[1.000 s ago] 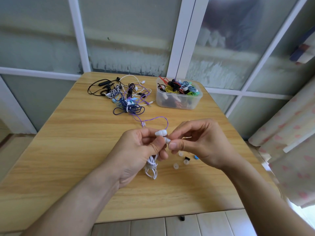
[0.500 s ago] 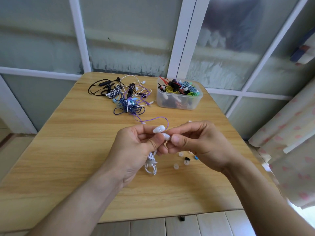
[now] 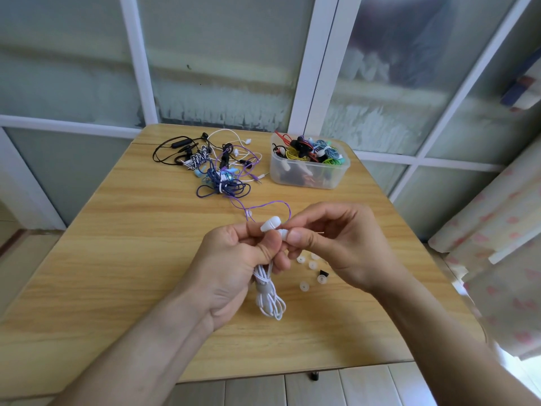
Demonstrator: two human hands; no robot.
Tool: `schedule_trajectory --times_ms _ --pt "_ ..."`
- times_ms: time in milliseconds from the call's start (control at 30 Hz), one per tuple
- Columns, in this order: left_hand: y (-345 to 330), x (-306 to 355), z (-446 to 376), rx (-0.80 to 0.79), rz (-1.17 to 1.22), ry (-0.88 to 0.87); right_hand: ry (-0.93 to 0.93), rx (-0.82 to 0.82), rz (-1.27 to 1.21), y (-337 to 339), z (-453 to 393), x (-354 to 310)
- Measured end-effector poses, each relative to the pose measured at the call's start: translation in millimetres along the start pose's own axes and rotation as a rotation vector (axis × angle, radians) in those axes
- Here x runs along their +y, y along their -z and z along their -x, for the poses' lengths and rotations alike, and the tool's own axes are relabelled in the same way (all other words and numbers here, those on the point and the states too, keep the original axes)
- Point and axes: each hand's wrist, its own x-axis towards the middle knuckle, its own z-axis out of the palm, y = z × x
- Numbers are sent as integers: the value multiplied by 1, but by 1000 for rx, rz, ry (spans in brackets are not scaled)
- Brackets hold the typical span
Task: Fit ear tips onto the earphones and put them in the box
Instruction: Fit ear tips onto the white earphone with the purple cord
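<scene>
Pinching a small, soft white silicone ear tip point(image 3: 283, 232) against the light, slick white plastic earbud point(image 3: 270, 223), the right hand point(image 3: 336, 241) has its grip closed on the tip, best squeezed at its rim, while the left hand point(image 3: 234, 265) clamps the bud and its coiled cable point(image 3: 268, 297) above the wooden surface point(image 3: 117, 259).

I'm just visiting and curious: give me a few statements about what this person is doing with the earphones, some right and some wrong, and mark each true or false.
1. The left hand holds a bundled white earphone cable. True.
2. The plastic box is empty. False: it holds coiled earphones in several colours.
3. Loose ear tips lie on the table near the right hand. True.
4. The tangled earphone pile sits right of the box. False: it lies to its left.
5. The box has a lid on. False: it stands open.
</scene>
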Motion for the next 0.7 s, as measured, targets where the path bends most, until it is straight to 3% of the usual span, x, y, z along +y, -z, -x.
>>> schedule_trajectory --times_ms 200,333,500,700 --pt "3 -1 2 -19 6 108 101 -24 247 6 0 -1" --pt "1 0 -3 53 -26 21 105 29 397 -1 3 1" --pt "4 -1 -5 59 -134 -111 58 53 301 -3 5 0" --pt "5 0 -5 49 -141 -133 -10 97 195 -2 3 1"
